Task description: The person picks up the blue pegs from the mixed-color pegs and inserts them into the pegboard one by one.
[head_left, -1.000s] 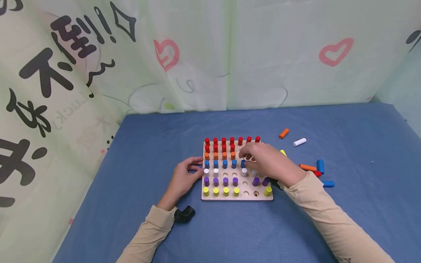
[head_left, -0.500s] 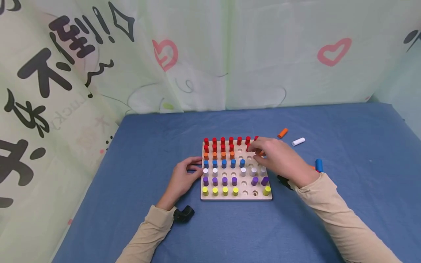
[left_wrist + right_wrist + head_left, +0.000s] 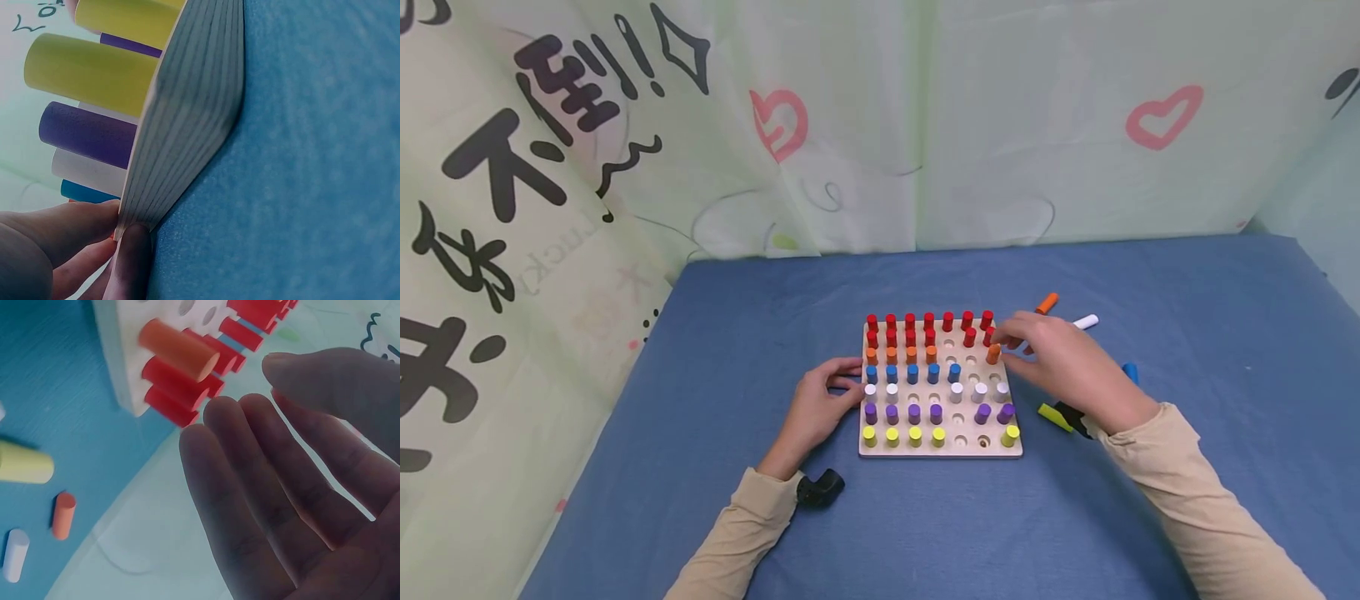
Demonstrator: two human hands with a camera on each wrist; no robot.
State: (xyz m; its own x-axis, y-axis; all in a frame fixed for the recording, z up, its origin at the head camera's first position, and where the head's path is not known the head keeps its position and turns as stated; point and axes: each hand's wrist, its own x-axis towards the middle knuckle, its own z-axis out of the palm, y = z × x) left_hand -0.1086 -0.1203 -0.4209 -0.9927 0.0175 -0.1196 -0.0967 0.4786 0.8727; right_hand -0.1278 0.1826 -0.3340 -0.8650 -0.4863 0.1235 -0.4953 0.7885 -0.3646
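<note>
A wooden pegboard (image 3: 960,450) on the blue cloth bears rows of red, orange, blue, white, purple and yellow pegs, with several bare holes. My left hand (image 3: 822,400) holds the board by its left side, thumb and fingertips at the edge (image 3: 178,119). At the right end of the third row stands an orange peg (image 3: 993,354). My right hand (image 3: 1063,358) is just to its right. In the right wrist view, its fingers (image 3: 219,500) extend loosely around nothing, a gap between them and the orange peg (image 3: 178,350). Red pegs (image 3: 172,387) stand behind that peg.
Right of the board lie loose pegs: orange (image 3: 1047,303), white (image 3: 1086,322), blue (image 3: 1131,372) and yellow (image 3: 1055,417). The right hand and wrist partly cover this area. A printed curtain (image 3: 1000,167) hangs behind the table.
My right hand has moved to the right across the board, uncovering red and white pegs. The orange peg, by its fingers half a second ago, now stands at the third row's end. My left hand stays put.
</note>
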